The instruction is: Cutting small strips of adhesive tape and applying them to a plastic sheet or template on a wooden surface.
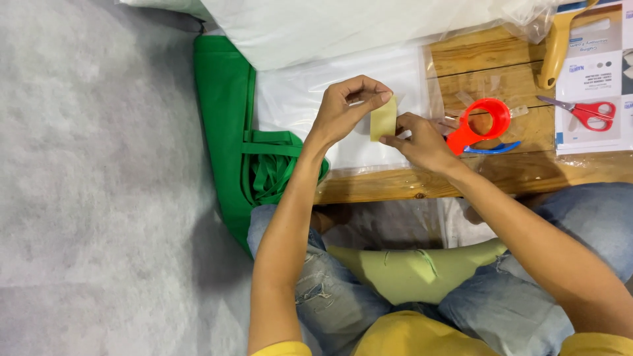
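Pinching a yellowish tape strip [384,119] taut between both hands, left hand [344,109] and right hand [422,140] clamp its ends just left of the red tape dispenser [480,124].

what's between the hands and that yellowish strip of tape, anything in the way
Nothing visible. The left hand and right hand both already pinch the yellowish tape strip directly, above the clear plastic sheet. The orange tape dispenser sits apart, just to the right.
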